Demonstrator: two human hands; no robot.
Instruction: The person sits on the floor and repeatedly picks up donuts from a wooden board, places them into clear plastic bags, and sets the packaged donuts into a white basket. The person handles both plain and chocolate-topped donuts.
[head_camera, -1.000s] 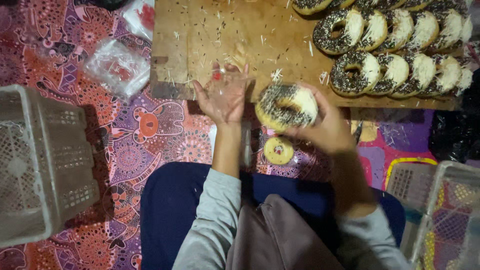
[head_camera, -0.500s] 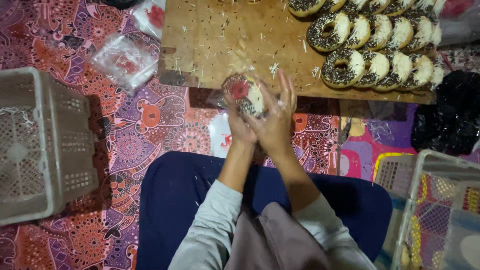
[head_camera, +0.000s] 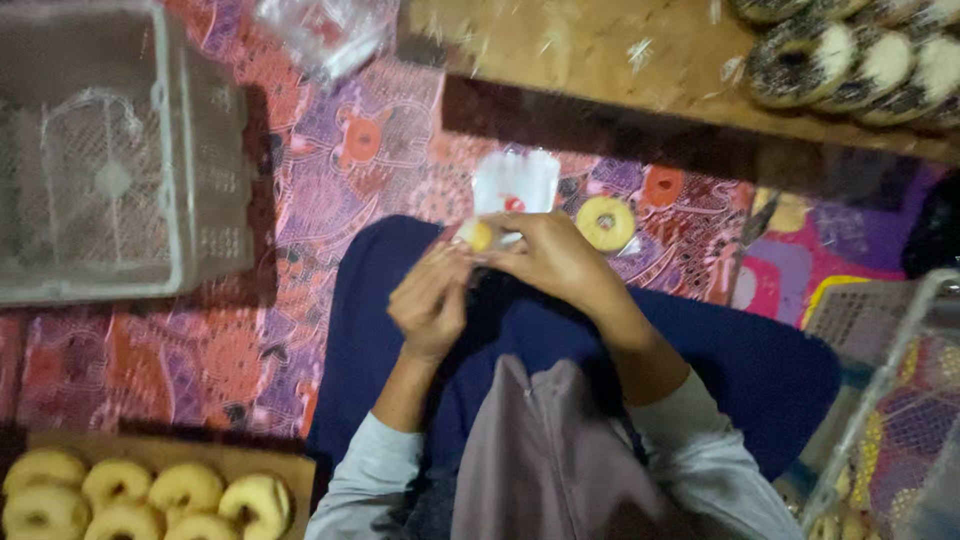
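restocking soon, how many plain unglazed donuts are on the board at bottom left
7 at least partly visible, on the wooden board at bottom left: plain donuts in two rows, four behind and three in front, the front ones cut off by the frame edge. More may lie out of view.

I see my left hand (head_camera: 430, 305) and right hand (head_camera: 555, 260) meeting over my lap, with a small plastic bag (head_camera: 515, 185) just beyond them. The worktop (head_camera: 590, 60) lies farther ahead, topped doughnuts (head_camera: 850, 65) on its right end. A mesh basket (head_camera: 110, 160) sits left, a tray of plain doughnuts (head_camera: 130, 495) near-left, another basket (head_camera: 890, 390) right.
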